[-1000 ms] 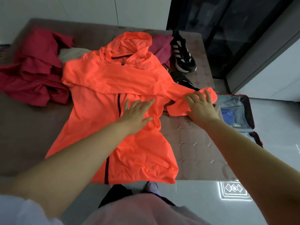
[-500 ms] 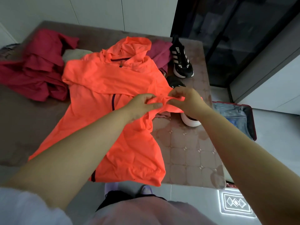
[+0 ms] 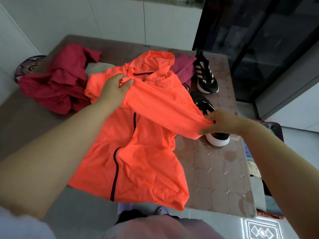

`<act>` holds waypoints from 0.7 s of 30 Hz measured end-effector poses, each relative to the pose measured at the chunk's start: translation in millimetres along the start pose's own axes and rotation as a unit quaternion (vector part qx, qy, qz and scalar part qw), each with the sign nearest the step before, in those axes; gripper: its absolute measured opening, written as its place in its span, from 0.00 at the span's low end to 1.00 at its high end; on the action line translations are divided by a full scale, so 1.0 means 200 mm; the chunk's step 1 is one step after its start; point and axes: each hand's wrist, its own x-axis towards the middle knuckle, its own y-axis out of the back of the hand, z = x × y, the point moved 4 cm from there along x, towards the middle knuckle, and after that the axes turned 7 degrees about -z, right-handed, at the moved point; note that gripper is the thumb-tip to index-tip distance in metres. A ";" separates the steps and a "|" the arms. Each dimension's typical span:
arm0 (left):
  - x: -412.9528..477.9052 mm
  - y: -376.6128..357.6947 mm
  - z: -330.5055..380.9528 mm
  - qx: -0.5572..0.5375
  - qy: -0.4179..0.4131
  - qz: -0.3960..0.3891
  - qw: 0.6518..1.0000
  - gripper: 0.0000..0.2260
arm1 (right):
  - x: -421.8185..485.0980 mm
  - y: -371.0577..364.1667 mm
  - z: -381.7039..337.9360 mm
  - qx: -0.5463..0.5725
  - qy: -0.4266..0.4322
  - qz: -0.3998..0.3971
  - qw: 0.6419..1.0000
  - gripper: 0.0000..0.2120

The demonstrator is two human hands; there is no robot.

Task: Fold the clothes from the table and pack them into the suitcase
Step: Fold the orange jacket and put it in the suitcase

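Brown bench (image 3: 215, 169) carries our orange jacket (image 3: 146, 169): thin, soft, likely slippery. We pinch its sleeve (image 3: 164, 104) taut between left hand (image 3: 112, 91) and right hand (image 3: 222, 124); seams should grip best.

A white short sleeve (image 3: 15, 225) covers my left upper arm; both forearms (image 3: 60, 144) are bare. My top (image 3: 160, 228) is pale pinkish-lilac above dark legwear (image 3: 131, 215) and lilac shoes (image 3: 124, 207). My right grip (image 3: 222, 123) shows one dark nail.

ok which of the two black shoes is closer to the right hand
The white-soled shoe just under the right hand, half hidden by the orange jacket sleeve; the striped shoe stands farther back, uncovered.
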 end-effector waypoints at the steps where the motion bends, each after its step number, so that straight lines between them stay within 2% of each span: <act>1: 0.00 0.04 -0.04 0.012 0.008 0.010 1.000 0.10 | 0.01 0.01 0.01 -0.002 -0.009 0.002 1.000 0.13; 4: 0.02 0.15 -0.19 0.060 0.034 0.031 0.997 0.11 | 0.05 0.07 0.03 -0.007 -0.025 0.014 1.000 0.10; 7: 0.06 0.25 -0.32 0.103 0.052 0.026 0.993 0.11 | 0.11 0.12 -0.01 0.009 0.009 0.027 1.000 0.08; 12: 0.13 0.33 -0.52 0.134 0.100 0.005 0.986 0.12 | 0.23 0.19 -0.12 0.022 0.025 0.056 0.998 0.11; 15: 0.20 0.34 -0.62 0.133 0.120 0.007 0.984 0.13 | 0.35 0.22 -0.18 0.041 0.027 0.184 0.982 0.13; 17: 0.25 0.33 -0.65 0.135 0.132 0.018 0.982 0.13 | 0.43 0.22 -0.21 0.022 0.023 0.258 0.966 0.18; 19: 0.28 0.32 -0.68 0.125 0.156 0.018 0.980 0.13 | 0.53 0.15 -0.20 0.007 0.002 0.254 0.967 0.24; 21: 0.30 0.29 -0.72 0.103 0.167 -0.002 0.981 0.15 | 0.59 0.08 -0.18 0.003 -0.016 0.247 0.969 0.23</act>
